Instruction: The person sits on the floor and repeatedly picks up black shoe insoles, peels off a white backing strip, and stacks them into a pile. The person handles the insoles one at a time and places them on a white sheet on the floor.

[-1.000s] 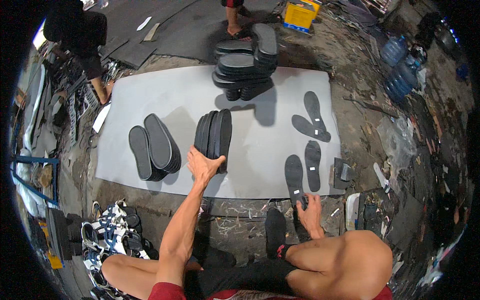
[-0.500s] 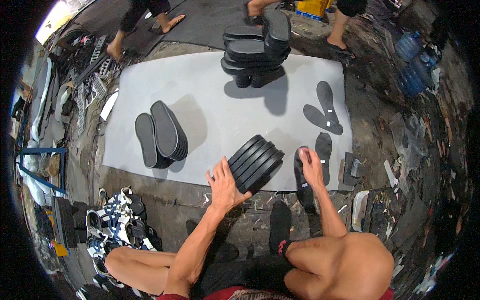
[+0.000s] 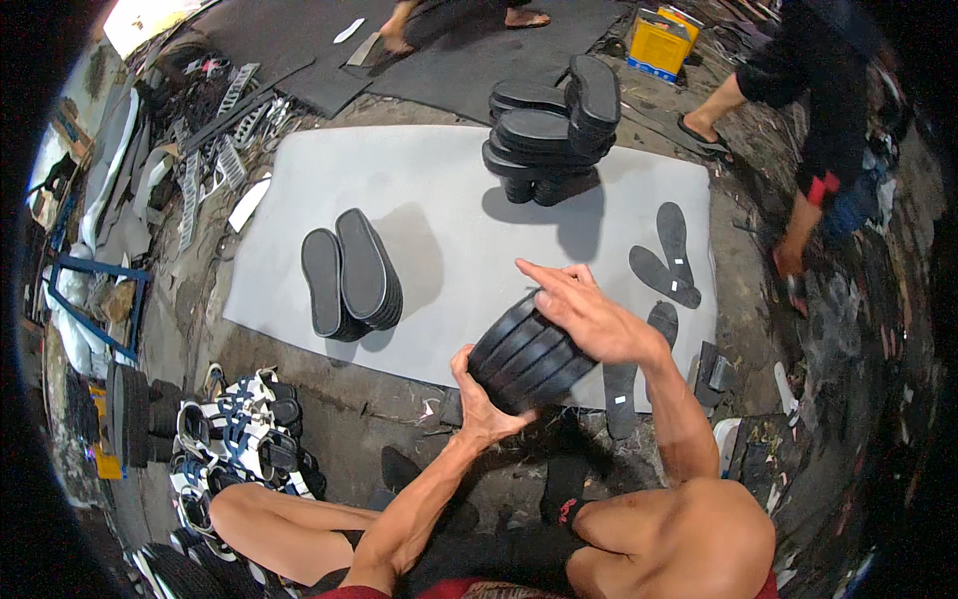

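My left hand is wrapped round the near end of a stack of thick black shoe soles, which is slightly blurred and tilted at the mat's near edge. Fingers stretched, my right hand lies along the stack's far right side. Just right of it, thin dark insoles with small white labels lie on the pale grey mat, partly covered by my right hand and forearm. Another pair of insoles is fanned out farther back.
Two leaning stacks of soles stand on the mat's left, and a taller pile at its back. Strapped sandals are heaped at left. A person in dark clothes is at right, near a yellow box. Scraps litter the floor.
My right hand has come left from the insoles onto the sole stack. The stack has shifted and turned in my left hand. The person behind has moved right; the view has shifted.
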`<state>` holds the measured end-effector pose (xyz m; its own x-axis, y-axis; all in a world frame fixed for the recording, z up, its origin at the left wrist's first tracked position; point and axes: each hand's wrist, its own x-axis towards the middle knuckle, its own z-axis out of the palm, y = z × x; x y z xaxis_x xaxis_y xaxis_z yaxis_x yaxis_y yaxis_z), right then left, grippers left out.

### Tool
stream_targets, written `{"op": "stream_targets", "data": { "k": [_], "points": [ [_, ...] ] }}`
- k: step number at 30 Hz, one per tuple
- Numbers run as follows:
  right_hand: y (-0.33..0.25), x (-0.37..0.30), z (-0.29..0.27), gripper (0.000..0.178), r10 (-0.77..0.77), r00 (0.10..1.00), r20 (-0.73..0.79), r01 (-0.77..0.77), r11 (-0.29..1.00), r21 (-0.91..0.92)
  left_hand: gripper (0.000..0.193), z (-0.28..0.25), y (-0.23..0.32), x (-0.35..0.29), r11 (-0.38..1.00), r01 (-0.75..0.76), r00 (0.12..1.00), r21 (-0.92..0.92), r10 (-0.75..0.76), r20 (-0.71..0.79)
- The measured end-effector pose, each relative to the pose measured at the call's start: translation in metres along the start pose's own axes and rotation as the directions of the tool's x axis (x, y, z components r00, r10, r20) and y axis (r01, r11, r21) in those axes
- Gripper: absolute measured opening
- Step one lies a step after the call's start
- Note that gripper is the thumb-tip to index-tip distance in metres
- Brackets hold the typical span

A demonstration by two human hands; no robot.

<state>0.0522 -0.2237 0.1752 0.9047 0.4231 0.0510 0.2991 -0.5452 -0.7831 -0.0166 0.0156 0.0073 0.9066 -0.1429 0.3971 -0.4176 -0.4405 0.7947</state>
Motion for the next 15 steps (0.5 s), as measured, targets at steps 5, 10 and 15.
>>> {"op": "stream_targets", "data": {
  "k": [5, 10, 15],
  "points": [
    [-0.023, -0.008, 0.041, 0.057, 0.067, 0.991, -0.114, -0.092, 0.967, -0.236, 0.142, 0.057, -0.045, -0.022, 0.863, 0.199, 0.978, -0.464, -0.143, 0.153],
    [0.035, -0.009, 0.023, 0.054, 0.013, 0.965, -0.263, -0.133, 0.885, -0.446, 0.138, 0.014, 0.007, 0.014, 0.999, 0.005, 0.997, 0.034, -0.007, 0.077],
    [0.059, -0.009, 0.011, 0.053, 0.171, 0.911, -0.375, -0.258, 0.946, -0.197, 0.143, -0.011, 0.019, 0.028, 0.867, -0.056, 0.899, 0.495, -0.172, 0.402]
  ]
}}
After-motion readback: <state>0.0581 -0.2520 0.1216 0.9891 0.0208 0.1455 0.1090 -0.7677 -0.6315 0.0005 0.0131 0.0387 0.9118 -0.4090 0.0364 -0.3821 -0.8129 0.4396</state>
